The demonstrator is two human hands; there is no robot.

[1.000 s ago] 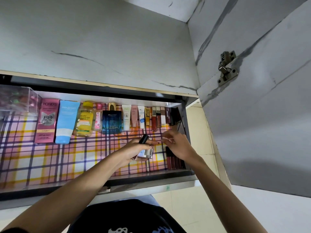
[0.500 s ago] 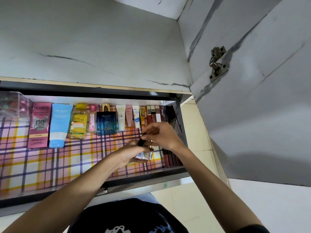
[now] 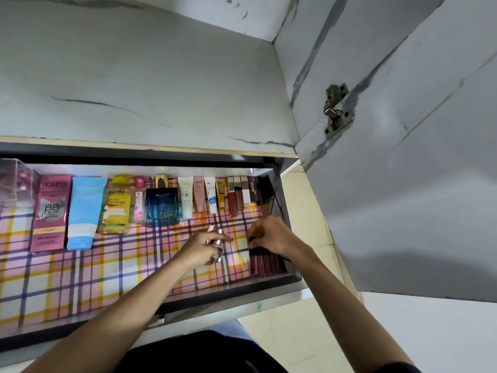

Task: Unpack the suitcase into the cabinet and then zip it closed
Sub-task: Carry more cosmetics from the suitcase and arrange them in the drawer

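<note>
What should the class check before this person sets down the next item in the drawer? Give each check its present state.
1. Left hand grips the rose-gold tubes: ok.
2. Right hand has seated its dark tube in the dark-red row: cannot tell, fingers hide it.
3. Bare plaid liner beside that row: ok.
4. Cabinet door open, away from arms: ok.
5. Suitcase emptied: cannot tell, out of view.

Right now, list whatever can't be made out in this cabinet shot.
Suitcase: outside the head view altogether.
Clear box: cut off by the left edge; its contents are a pink blur.
Right hand: its curled fingers hide whether it grips one of the dark tubes.
Left hand: grips rose-gold-capped pieces; fingers hide their bodies and count.
Small tubes at the back: labels too small to read.
</note>
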